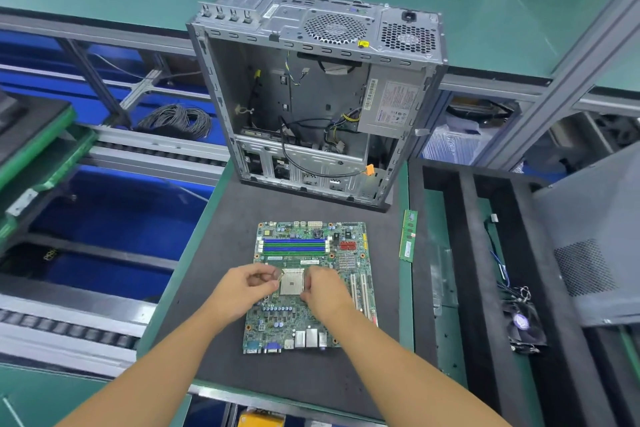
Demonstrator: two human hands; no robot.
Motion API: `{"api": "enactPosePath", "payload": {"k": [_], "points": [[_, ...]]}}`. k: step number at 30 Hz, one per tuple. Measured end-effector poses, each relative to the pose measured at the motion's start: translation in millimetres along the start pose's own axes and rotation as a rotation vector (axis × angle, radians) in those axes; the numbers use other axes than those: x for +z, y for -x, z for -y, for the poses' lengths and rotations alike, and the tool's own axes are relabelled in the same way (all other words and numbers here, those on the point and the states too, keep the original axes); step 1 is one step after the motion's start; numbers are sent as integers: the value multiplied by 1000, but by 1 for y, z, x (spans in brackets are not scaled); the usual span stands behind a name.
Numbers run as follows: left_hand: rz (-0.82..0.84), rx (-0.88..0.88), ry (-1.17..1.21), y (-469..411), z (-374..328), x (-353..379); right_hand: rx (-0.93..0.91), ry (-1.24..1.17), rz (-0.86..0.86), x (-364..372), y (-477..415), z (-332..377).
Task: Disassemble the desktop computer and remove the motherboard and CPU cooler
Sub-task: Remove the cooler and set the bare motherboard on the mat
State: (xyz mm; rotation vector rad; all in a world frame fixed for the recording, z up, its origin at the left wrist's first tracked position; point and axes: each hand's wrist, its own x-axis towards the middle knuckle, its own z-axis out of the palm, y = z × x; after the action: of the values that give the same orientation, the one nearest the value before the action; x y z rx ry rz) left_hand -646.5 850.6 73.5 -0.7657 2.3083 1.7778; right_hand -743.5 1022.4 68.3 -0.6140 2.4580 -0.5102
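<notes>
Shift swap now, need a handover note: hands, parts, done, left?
Left hand: pinches a small shiny part, likely the CPU, at the left edge of the socket.
Right hand: fingers curled at the socket's right edge; grip unclear.
Motherboard: out, flat on the black mat before the open case.
Memory stick lies right of the mat; a fan sits in the foam tray.
Done: board out, no cooler on it. Left: set the shiny part aside.

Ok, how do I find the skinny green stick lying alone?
Find the open grey computer case on the dark mat. In front lies the motherboard; right of it, at the mat's edge, is the memory stick, the only loose narrow green strip.
</notes>
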Motion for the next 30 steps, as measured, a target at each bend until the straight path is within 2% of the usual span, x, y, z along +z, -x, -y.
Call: {"api": "enactPosePath", "payload": {"k": [5, 10, 15, 19, 21, 26, 30], "points": [[14, 53, -112, 2, -3, 13, 8, -136, -17, -2, 6, -4], [27, 196, -260, -13, -27, 39, -97, -523, -16, -14, 25, -19], [138, 164, -191, -35, -60, 77, -62, -633, -134, -43, 36, -62], [329, 98, -88, -45, -84, 108, 28, -935, -78, -69, 51, -104], [385, 60, 5, -45, -93, 129, 27, -1119, -105, -75, 61, -120], [411, -11, 185, -46, -102, 183, 137, -1373, -257, -73, 70, -150], [387, -40, 232, -52, -109, 209, 194, -1459, -304, -77, 64, -169]]}}
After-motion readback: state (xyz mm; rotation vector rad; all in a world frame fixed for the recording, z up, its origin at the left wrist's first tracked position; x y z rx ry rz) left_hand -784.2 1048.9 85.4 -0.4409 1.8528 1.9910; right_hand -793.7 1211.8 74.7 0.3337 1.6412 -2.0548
